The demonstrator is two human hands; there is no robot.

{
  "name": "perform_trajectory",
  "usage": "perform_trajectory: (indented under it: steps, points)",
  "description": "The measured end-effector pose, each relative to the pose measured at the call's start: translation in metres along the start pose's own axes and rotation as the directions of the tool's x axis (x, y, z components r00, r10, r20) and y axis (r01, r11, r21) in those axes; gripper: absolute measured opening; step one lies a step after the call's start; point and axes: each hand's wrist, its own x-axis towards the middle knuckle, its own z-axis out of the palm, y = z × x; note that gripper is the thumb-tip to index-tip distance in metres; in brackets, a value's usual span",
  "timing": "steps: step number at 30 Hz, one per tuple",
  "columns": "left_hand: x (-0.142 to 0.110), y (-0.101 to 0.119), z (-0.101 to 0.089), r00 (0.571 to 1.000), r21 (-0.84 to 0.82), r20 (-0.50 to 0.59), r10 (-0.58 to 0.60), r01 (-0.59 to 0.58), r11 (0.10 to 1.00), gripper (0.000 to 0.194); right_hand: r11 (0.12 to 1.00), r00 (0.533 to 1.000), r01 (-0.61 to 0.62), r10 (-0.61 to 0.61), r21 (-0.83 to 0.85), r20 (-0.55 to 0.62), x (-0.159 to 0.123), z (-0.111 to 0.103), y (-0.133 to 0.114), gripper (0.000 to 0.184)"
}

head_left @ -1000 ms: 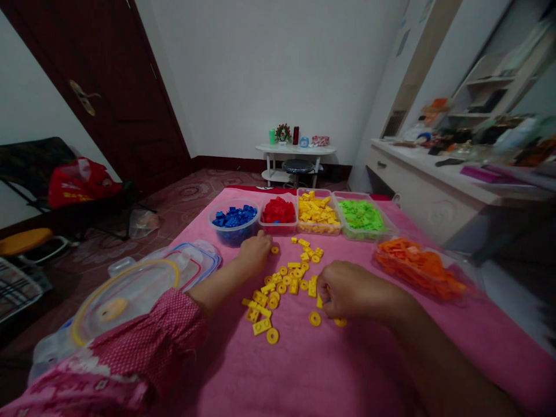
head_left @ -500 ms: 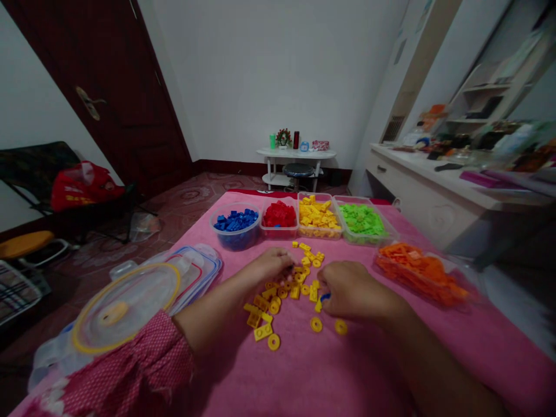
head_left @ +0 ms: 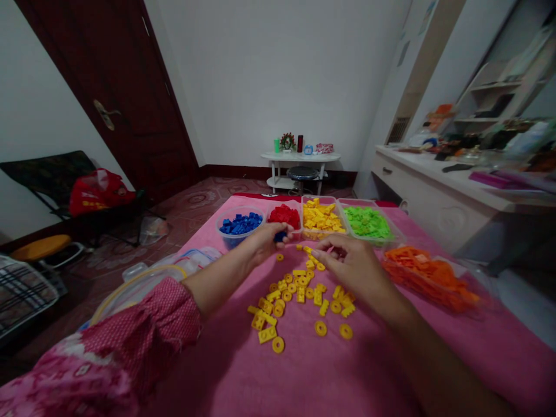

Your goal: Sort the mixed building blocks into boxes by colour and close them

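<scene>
My left hand [head_left: 266,241] is curled around dark blue building bricks [head_left: 280,236], just in front of the tub of red bricks [head_left: 284,215]. How many blue bricks it holds is hidden by the fingers. My right hand [head_left: 350,260] hovers over the far right part of the loose yellow bricks [head_left: 300,294], its thumb and fingers apart with nothing visible between them. The yellow pieces lie scattered on the pink cloth [head_left: 304,376], some of them round with a hole, such as the yellow ring [head_left: 346,331].
Along the far side stand tubs of blue bricks [head_left: 241,223], yellow bricks [head_left: 322,216] and green bricks [head_left: 368,222]. A tub of orange bricks [head_left: 430,275] sits at the right. Clear lids [head_left: 143,284] lie at the left, partly under my left forearm.
My left hand has moved from the yellow pile toward the red tub, with blue bricks now showing in it. My right hand has lifted and opened, and the blue piece beside it is gone from the cloth.
</scene>
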Motion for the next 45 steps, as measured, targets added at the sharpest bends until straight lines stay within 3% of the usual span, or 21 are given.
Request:
perform_trajectory:
  steps: [2, 4, 6, 8, 10, 12, 14, 17, 20, 24, 27, 30, 32, 34, 36, 39, 43, 45]
  points:
    - [0.019, 0.027, -0.019, 0.952, 0.209, -0.224, 0.21, -0.163, 0.964, 0.011, 1.0, 1.0, -0.003, 0.003, 0.0, 0.003, 0.0, 0.001, 0.003, 0.014]
    - [0.032, 0.048, -0.037, 0.909, 0.337, -0.29, 0.298, -0.194, 0.921, 0.011, 1.0, 1.0, -0.011, 0.012, -0.022, 0.013, 0.002, 0.004, 0.007, 0.014]
    - [0.032, 0.057, -0.049, 0.862, 0.691, -0.27, 0.429, -0.137, 0.71, 0.02, 0.996, 0.999, -0.043, 0.045, -0.081, 0.021, 0.003, 0.007, 0.015, 0.015]
    - [0.017, 0.053, -0.051, 0.849, 0.921, -0.135, 0.51, -0.083, 0.381, 0.029, 0.98, 0.994, -0.088, 0.099, -0.181, 0.049, 0.005, 0.009, 0.025, 0.016]
    - [-0.013, 0.038, -0.044, 0.877, 0.982, 0.051, 0.478, -0.132, 0.136, 0.036, 0.95, 0.98, -0.122, 0.162, -0.289, 0.118, 0.005, 0.007, 0.037, 0.016]
    - [-0.054, 0.017, -0.034, 0.925, 0.972, 0.227, 0.305, -0.236, -0.009, 0.046, 0.92, 0.95, -0.123, 0.217, -0.373, 0.223, 0.003, 0.001, 0.05, 0.022]
    - [-0.095, -0.005, -0.026, 0.972, 0.98, 0.191, 0.134, -0.181, -0.082, 0.071, 0.904, 0.902, -0.113, 0.267, -0.412, 0.34, -0.001, -0.009, 0.063, 0.033]
    - [-0.136, -0.034, -0.027, 0.997, 0.994, 0.057, -0.048, -0.061, -0.09, 0.096, 0.901, 0.804, -0.147, 0.349, -0.408, 0.481, -0.01, -0.019, 0.078, 0.048]
    - [-0.144, -0.057, -0.033, 0.997, 1.0, 0.026, -0.067, -0.025, 0.009, 0.101, 0.901, 0.747, -0.206, 0.397, -0.382, 0.533, -0.016, -0.016, 0.08, 0.064]
    - [-0.12, -0.073, -0.026, 0.988, 0.953, 0.151, 0.031, -0.154, 0.261, 0.078, 0.93, 0.779, -0.191, 0.338, -0.315, 0.528, -0.015, 0.007, 0.072, 0.063]
    - [-0.097, -0.067, -0.007, 0.938, 0.888, 0.333, 0.095, -0.346, 0.304, 0.077, 0.98, 0.814, -0.165, 0.198, -0.109, 0.546, -0.011, 0.02, 0.07, 0.054]
    - [-0.071, -0.041, 0.014, 0.869, 0.837, 0.476, 0.136, -0.495, 0.233, 0.073, 0.985, 0.855, -0.161, 0.108, 0.061, 0.508, -0.007, 0.023, 0.077, 0.037]
    - [-0.049, -0.018, 0.021, 0.865, 0.869, 0.446, 0.23, -0.48, 0.119, 0.049, 0.987, 0.892, -0.152, 0.114, 0.054, 0.437, -0.004, 0.023, 0.084, 0.025]
    - [-0.021, 0.005, 0.023, 0.879, 0.945, 0.316, 0.356, -0.325, -0.036, 0.035, 0.988, 0.918, -0.153, 0.139, 0.008, 0.371, -0.001, 0.023, 0.089, 0.021]
    - [0.007, 0.024, 0.021, 0.891, 0.985, 0.141, 0.432, -0.085, -0.148, 0.03, 0.989, 0.928, -0.151, 0.144, -0.008, 0.344, 0.001, 0.023, 0.089, 0.021]
    - [0.043, 0.04, 0.017, 0.942, 0.967, -0.021, 0.334, 0.104, -0.233, 0.036, 0.989, 0.938, -0.148, 0.144, -0.011, 0.315, 0.004, 0.022, 0.082, 0.02]
    - [0.072, 0.042, 0.013, 0.978, 0.952, -0.084, 0.191, 0.135, -0.274, 0.064, 0.987, 0.948, -0.157, 0.156, -0.019, 0.279, 0.005, 0.021, 0.072, 0.017]
    - [0.081, 0.041, 0.01, 0.982, 0.955, -0.086, 0.167, 0.129, -0.267, 0.064, 0.988, 0.953, -0.152, 0.149, -0.011, 0.263, 0.005, 0.021, 0.071, 0.018]
